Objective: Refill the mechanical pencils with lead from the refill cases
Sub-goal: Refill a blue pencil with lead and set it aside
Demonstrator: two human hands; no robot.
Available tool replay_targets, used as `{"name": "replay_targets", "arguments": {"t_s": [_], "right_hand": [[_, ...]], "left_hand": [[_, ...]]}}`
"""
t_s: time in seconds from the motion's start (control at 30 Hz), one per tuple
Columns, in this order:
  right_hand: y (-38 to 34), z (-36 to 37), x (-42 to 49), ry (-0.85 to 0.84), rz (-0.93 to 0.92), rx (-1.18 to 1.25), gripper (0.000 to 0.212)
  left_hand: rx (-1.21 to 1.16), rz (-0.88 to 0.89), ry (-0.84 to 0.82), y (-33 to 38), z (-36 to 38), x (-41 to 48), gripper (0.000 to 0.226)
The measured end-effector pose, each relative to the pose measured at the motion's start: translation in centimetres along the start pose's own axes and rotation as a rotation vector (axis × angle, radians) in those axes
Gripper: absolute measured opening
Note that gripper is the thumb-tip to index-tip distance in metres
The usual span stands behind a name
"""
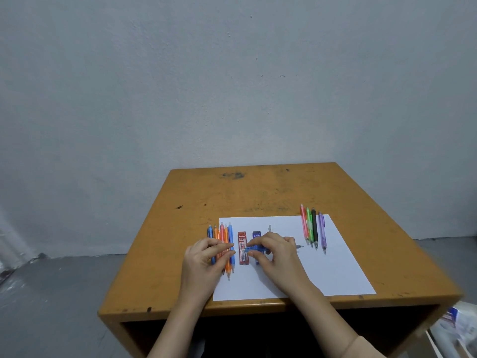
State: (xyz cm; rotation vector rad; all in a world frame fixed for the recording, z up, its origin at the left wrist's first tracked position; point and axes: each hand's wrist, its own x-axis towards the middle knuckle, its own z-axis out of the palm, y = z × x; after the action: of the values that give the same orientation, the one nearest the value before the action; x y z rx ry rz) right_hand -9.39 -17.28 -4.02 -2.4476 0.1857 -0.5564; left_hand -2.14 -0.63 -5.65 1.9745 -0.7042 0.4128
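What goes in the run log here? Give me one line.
step: feeding lead | left hand: pinches lead | right hand: grips blue pencil | red refill case: flat on paper

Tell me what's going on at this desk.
A person is refilling mechanical pencils. The right hand grips a blue pencil sideways above the white paper, while the left hand pinches a thin lead at its open end. A red refill case and a blue refill case lie below. The left row of pencils and the right row of pencils lie untouched.
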Motion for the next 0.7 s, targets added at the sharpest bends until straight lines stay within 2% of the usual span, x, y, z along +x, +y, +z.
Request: {"name": "replay_targets", "arguments": {"t_s": [0.23,0.43,0.7], "right_hand": [[-0.2,0.5,0.4,0.067,0.079,0.005,0.02],[-0.7,0.6,0.6,0.103,0.083,0.021,0.02],[-1.4,1.1,0.6,0.087,0.089,0.048,0.019]], "left_hand": [[0.047,0.03,0.011,0.3,0.0,-0.1,0.044],[0.117,0.082,0.016,0.2,0.2,-0.2,0.041],[0.182,0.249,-0.022,-0.3,0.5,-0.3,0.043]]}}
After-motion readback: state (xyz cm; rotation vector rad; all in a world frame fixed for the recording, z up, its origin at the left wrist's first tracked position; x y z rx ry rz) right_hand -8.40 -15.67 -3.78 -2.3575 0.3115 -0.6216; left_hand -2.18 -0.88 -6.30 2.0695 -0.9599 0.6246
